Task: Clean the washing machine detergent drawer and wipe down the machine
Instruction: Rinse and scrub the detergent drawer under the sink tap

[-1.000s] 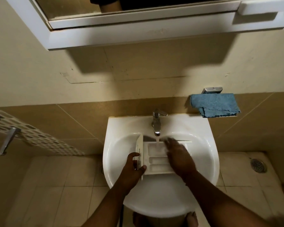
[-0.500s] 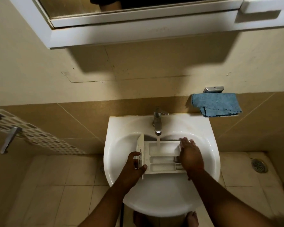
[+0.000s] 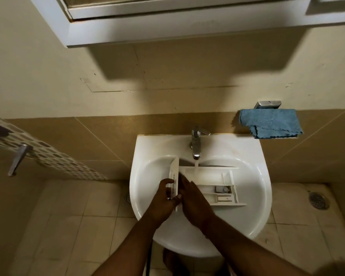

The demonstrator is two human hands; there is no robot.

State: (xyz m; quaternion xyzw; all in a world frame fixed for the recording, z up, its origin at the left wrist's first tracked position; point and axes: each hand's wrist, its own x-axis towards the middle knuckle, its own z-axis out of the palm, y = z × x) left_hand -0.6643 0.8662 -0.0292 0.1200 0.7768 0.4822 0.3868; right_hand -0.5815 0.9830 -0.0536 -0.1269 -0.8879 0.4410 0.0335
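With the left hand (image 3: pixel 164 198) gripping the detergent drawer (image 3: pixel 207 186) under the running tap (image 3: pixel 196 144) and the right hand (image 3: pixel 193 198) rubbing it open-fingered, rinsing is underway; the machine wipe-down seemingly remains.

The white detergent drawer (image 3: pixel 211 184) is lying flat across the basin, compartments facing up. Its front panel is standing on edge at the left end, and tap water is running into its rear compartment.

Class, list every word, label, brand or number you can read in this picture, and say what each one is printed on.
Front panel of the detergent drawer: a line of dark lettering near the left hand, too blurred and partly covered to read.
Small marks inside the drawer's right-hand compartments: too small to read.
Faucet, sink, blue cloth: no text visible.
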